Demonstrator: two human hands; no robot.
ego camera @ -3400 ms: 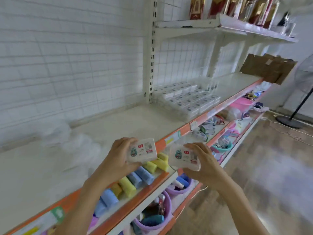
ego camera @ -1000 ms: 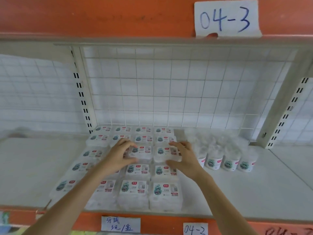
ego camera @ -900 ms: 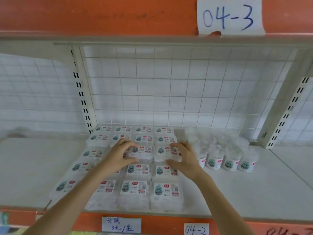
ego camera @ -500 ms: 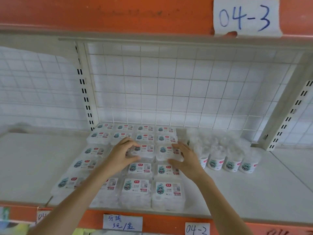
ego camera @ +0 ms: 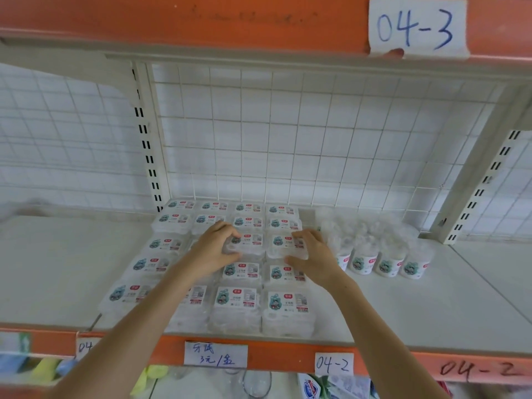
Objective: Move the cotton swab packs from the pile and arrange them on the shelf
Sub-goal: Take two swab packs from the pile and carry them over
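Several flat clear cotton swab packs with white labels lie in a grid of stacks on the white shelf. My left hand grips one pack in the middle row, fingers curled over its far and near edges. My right hand holds the neighbouring pack the same way. Both packs sit on top of their stacks. My forearms hide part of the second column.
Several round tubs of cotton swabs stand to the right of the grid. A wire mesh back panel closes the shelf behind. An orange shelf edge with the label "04-3" hangs overhead. The orange front edge carries paper tags.
I carried two packs from the left end of the shelf to the grid and set them on the middle stacks. Over the last second my hands barely moved; the view came a little closer.
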